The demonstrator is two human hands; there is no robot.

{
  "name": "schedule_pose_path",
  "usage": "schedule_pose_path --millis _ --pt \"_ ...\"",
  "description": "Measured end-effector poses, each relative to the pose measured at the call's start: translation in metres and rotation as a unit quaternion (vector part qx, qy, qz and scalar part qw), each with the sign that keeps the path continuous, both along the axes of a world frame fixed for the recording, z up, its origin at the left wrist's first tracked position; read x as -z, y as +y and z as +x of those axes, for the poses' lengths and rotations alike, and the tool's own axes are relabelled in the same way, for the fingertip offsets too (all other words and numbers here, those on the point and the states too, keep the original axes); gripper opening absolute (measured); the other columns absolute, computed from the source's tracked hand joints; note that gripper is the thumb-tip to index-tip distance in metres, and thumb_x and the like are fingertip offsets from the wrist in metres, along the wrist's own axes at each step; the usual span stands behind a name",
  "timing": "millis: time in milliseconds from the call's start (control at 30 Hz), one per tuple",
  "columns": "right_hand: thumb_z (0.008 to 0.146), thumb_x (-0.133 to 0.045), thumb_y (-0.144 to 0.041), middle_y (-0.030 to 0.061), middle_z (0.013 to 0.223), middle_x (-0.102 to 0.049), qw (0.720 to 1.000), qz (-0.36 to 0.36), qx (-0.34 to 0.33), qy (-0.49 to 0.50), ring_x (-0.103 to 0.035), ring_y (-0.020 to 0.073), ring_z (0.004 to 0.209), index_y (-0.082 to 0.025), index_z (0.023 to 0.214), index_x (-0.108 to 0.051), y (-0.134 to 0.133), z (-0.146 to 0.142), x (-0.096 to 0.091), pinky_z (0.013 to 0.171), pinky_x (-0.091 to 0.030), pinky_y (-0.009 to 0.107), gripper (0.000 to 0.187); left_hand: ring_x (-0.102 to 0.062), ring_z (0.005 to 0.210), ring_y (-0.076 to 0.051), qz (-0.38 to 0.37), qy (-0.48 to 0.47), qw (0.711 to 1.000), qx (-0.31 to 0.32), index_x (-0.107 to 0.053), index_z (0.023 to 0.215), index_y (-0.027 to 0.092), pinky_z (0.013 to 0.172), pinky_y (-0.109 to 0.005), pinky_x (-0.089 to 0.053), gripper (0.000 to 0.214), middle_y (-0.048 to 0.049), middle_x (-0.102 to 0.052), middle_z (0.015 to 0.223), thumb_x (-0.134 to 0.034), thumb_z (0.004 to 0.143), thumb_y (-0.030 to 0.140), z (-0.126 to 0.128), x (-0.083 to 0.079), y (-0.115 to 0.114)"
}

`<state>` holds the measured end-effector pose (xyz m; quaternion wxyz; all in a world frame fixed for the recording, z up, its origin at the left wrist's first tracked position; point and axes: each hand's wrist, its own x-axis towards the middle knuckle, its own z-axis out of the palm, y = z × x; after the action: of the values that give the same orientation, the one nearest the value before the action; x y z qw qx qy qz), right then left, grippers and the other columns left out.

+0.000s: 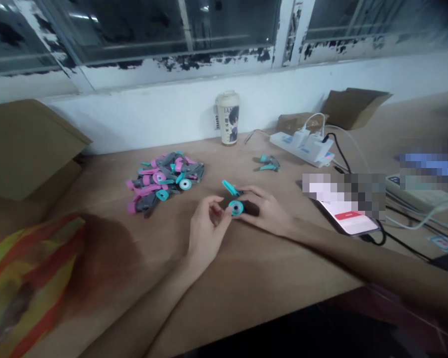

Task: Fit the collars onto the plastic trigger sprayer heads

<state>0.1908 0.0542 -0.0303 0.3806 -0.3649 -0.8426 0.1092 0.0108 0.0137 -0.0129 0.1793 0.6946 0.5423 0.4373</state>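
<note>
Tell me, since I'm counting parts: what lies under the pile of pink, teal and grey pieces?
The pile of pieces rests on the brown table, visible around it. The pieces overlap; any fully covered cannot be seen, nor can the surface directly beneath.

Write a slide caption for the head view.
Right hand holds a teal and dark piece, left hand alongside, near a pink, teal and grey pile.
</note>
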Motion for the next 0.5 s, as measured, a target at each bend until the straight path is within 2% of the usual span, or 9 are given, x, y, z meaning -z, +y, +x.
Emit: schedule_pose_path --millis 67,133,233,300,400,500 --pt "0.079 -0.061 -0.039 0.0087 0.119 -0.056 1.0 -0.003 -0.018 0.024 -0.053 0.0203 0.111 -0.02 0.098 -0.062 -0.0095 0.0014 -0.0016 0.095 -0.044 0.039 0.027 -0.059 0.084 -0.015 -0.016 -0.02 0.999 0.027 -0.055 0.1 0.019 0.067 -0.025 -0.049 0.023 -0.004 -0.059 0.094 -0.058 0.082 0.033 0.0009 0.0005 0.0" --pt "0.077 -0.064 -0.039 0.0085 0.119 -0.056 0.999 -0.014 -0.03 0.04 -0.054 0.0197 0.111 -0.02 0.098 -0.062 -0.0127 0.0013 -0.0036 0.096 -0.044 0.038 0.028 -0.06 0.09 -0.016 -0.056 -0.06 0.995 0.064 -0.054 0.104 0.021 0.071 -0.026 -0.051 0.025 -0.0043 -0.059 0.1 -0.057 0.082 0.034 0.0017 0.0019 0.0003" --pt "0.077 -0.065 -0.036 0.0082 0.12 -0.057 0.997 -0.041 -0.047 0.038 -0.055 0.0179 0.111 -0.02 0.102 -0.062 -0.0121 0.0011 -0.005 0.099 -0.043 0.036 0.03 -0.06 0.082 -0.015 -0.122 -0.145 0.977 0.102 -0.052 0.108 0.021 0.066 -0.026 -0.053 0.027 -0.0027 -0.06 0.093 -0.052 0.085 0.036 0.0023 0.0038 0.0019" --pt "0.077 -0.065 -0.034 0.0078 0.122 -0.056 0.996 -0.056 -0.057 0.033 -0.054 0.0179 0.113 -0.02 0.106 -0.061 -0.0118 0.0017 -0.0046 0.1 -0.042 0.036 0.031 -0.06 0.078 -0.014 -0.148 -0.174 0.967 0.112 -0.055 0.103 0.02 0.062 -0.025 -0.053 0.023 -0.0026 -0.06 0.09 -0.051 0.085 0.035 0.0021 0.0038 0.0038" --pt "0.077 -0.065 -0.031 0.0074 0.123 -0.056 0.994 -0.07 -0.072 0.032 -0.052 0.0184 0.116 -0.022 0.109 -0.059 -0.0128 0.0031 -0.0035 0.101 -0.042 0.037 0.033 -0.06 0.076 -0.014 -0.169 -0.177 0.961 0.13 -0.057 0.094 0.019 0.061 -0.023 -0.051 0.017 -0.0021 -0.06 0.087 -0.053 0.084 0.031 0.0015 0.0028 0.0062" --pt "0.077 -0.065 -0.03 0.0073 0.121 -0.057 0.993 -0.077 -0.077 0.038 -0.054 0.0177 0.114 -0.021 0.107 -0.06 -0.0144 0.0037 -0.0035 0.099 -0.043 0.037 0.032 -0.059 0.08 -0.014 -0.168 -0.17 0.959 0.151 -0.057 0.094 0.019 0.065 -0.024 -0.05 0.015 -0.002 -0.061 0.09 -0.055 0.082 0.028 0.0008 0.0024 0.0073"
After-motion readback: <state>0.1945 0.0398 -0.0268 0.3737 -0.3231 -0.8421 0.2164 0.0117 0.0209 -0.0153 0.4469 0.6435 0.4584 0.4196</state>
